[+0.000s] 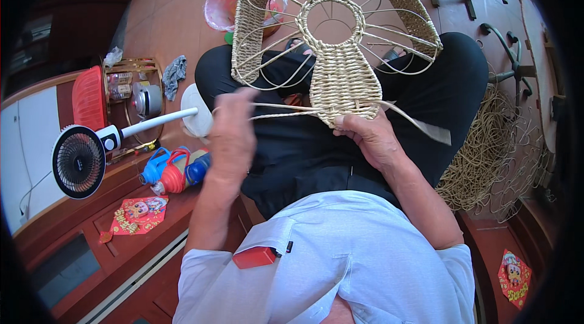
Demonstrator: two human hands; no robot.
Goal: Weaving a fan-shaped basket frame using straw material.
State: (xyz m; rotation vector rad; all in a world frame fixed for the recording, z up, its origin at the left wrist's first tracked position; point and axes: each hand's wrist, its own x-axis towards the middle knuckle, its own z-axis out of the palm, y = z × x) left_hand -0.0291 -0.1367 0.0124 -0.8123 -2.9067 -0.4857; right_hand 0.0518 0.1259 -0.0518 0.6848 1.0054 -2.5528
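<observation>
A woven straw piece on a wire frame (pixel 429 41) lies across my lap, with a round ring and wire spokes at its middle. From the ring a tightly woven panel (pixel 345 78) comes down toward me. My right hand (pixel 371 135) pinches the panel's near end, thumb on top. Two straw cords (pixel 283 110) run taut from the panel to the left. They reach my left hand (pixel 232 135), which is blurred by motion but appears closed on them. A pale flat strip (pixel 426 126) sticks out of the panel's right side.
A white fan (pixel 79 162) on a bent arm stands at the left, near blue and red bottles (pixel 173 172). A pink basin (pixel 222 2) sits on the floor ahead. Heaped straw cord (pixel 480 148) lies right of my knee, by a metal chair base (pixel 514 62).
</observation>
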